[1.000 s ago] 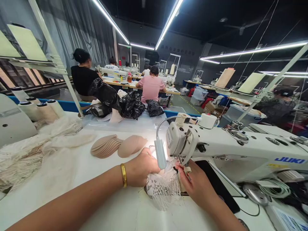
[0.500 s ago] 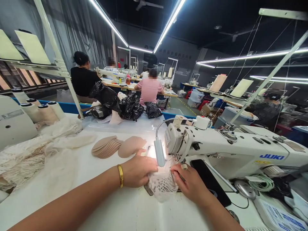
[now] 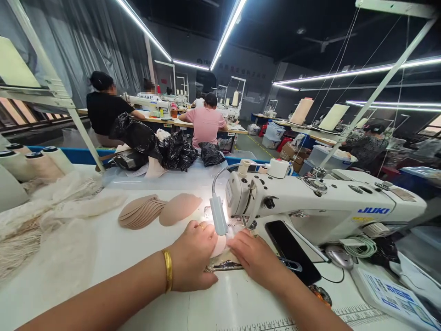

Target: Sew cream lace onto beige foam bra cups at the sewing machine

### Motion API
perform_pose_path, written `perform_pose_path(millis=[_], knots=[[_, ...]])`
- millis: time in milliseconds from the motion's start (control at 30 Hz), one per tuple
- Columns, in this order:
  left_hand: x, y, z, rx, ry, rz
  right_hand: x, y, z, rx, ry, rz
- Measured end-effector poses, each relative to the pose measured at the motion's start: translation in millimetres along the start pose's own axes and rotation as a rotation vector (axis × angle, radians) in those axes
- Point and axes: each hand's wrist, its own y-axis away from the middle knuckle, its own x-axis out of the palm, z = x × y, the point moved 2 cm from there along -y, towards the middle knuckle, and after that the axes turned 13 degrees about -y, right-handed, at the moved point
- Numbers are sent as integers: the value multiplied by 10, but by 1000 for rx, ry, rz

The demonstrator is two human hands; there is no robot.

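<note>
My left hand (image 3: 195, 255) is closed on the left edge of a pale piece of fabric (image 3: 219, 246), below the lit lamp (image 3: 218, 215). On the fabric's right side, my right hand (image 3: 253, 257) has its fingers pressed together at the edge, beside the needle area of the white sewing machine (image 3: 292, 197). The fingertips and part of the fabric are partly hidden by the hands and lamp. A fanned stack of beige pads (image 3: 139, 212) lies to the left, touching a single-looking beige pad (image 3: 181, 209).
Cream lace (image 3: 69, 225) covers the table's left side. A black phone (image 3: 292, 253) lies right of my right hand, near a white box (image 3: 392, 294). Black plastic bags (image 3: 138, 135) sit at the far edge. Several people work beyond, one in pink (image 3: 206, 122).
The view has shifted right. The lacy part that hung toward me between my hands no longer shows there; a smoother pale area does. My left hand has turned, its thumb now lower.
</note>
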Motion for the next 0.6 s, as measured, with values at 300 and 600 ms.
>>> perform_pose_path(millis=[300, 600], knots=[[87, 1, 167, 216, 118, -51, -197, 52, -78, 102, -206, 62], [167, -55, 129, 276, 66, -195, -423, 60, -63, 83, -325, 109]])
